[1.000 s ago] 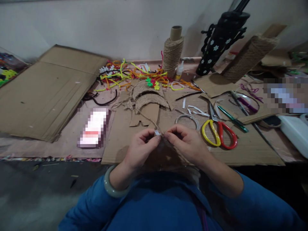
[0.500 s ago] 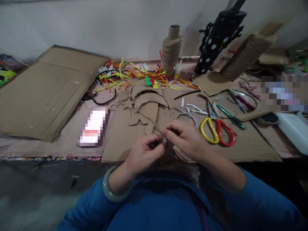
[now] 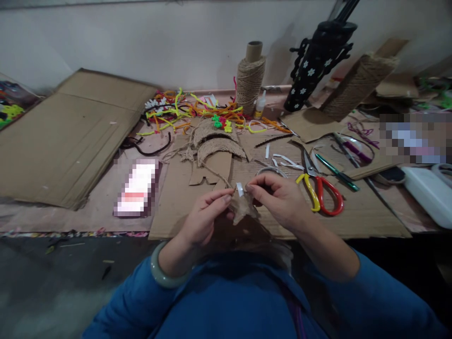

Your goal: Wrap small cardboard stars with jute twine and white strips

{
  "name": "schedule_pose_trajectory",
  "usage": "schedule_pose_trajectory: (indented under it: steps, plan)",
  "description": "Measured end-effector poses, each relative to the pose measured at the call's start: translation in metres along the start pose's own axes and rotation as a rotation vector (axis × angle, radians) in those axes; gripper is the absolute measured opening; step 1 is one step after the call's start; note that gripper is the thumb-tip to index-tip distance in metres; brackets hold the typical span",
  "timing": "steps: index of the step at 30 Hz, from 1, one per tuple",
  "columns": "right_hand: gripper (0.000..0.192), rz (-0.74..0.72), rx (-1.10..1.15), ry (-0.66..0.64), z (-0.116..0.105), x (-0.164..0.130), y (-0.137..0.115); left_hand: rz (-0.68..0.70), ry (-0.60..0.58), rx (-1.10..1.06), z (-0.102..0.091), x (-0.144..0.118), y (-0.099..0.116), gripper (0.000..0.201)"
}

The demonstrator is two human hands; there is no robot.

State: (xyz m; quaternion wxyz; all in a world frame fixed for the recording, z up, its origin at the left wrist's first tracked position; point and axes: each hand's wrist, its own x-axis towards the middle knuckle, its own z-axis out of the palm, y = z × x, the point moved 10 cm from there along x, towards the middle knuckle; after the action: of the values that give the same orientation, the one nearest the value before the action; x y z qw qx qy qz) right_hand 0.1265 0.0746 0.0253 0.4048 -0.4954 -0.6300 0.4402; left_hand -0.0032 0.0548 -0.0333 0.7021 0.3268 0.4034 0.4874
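Note:
A small brown star-shaped piece (image 3: 243,211), apparently cardboard, hangs between my hands in front of the cardboard's near edge. A short white strip (image 3: 240,189) lies across its top point. My left hand (image 3: 205,214) pinches its left side, thumb against forefinger, where a strand of twine (image 3: 219,176) runs in. From the other side my right hand (image 3: 282,200) is closed at the star's upper right, beside the strip; its exact grip is partly hidden. The twine leads back to a crescent wrapped in twine (image 3: 221,148), with a second crescent behind it.
Right of my hands lie red-and-yellow scissors (image 3: 328,195), a green pen (image 3: 337,172) and white strips (image 3: 287,161). Twine spools (image 3: 250,80), a glue bottle (image 3: 260,104) and coloured pipe cleaners (image 3: 169,113) stand or lie behind. A cardboard stack (image 3: 77,136) and a blurred phone (image 3: 137,188) are left.
My hands have moved slightly apart and up, the right fingers drawing away from the left. More of the star and the white strip now shows between them.

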Motion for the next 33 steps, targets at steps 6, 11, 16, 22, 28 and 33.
schedule_pose_trajectory:
  steps: [6, 11, 16, 22, 28, 33]
  plan:
    - [0.01, 0.015, 0.168, 0.136, -0.004, 0.004, 0.006, -0.14, -0.151, -0.157, 0.009, 0.002, -0.014, 0.035]
    - [0.015, -0.008, 0.242, 0.164, 0.002, 0.005, 0.009, -0.158, -0.313, -0.161, 0.019, 0.0, -0.014, 0.04]
    - [0.012, -0.031, 0.198, 0.134, 0.007, 0.003, 0.006, -0.139, -0.312, -0.181, 0.019, -0.002, -0.01, 0.045]
    - [0.006, -0.087, 0.094, 0.09, 0.011, -0.001, -0.001, -0.057, -0.302, -0.172, 0.02, -0.004, -0.003, 0.044]
    - [0.006, -0.269, -0.052, 0.111, 0.001, -0.007, -0.02, -0.037, -0.368, -0.163, 0.024, -0.009, -0.001, 0.041]
    - [0.008, -0.518, -0.285, 0.059, 0.0, -0.018, -0.057, -0.016, -0.341, -0.123, 0.022, -0.008, 0.002, 0.04]
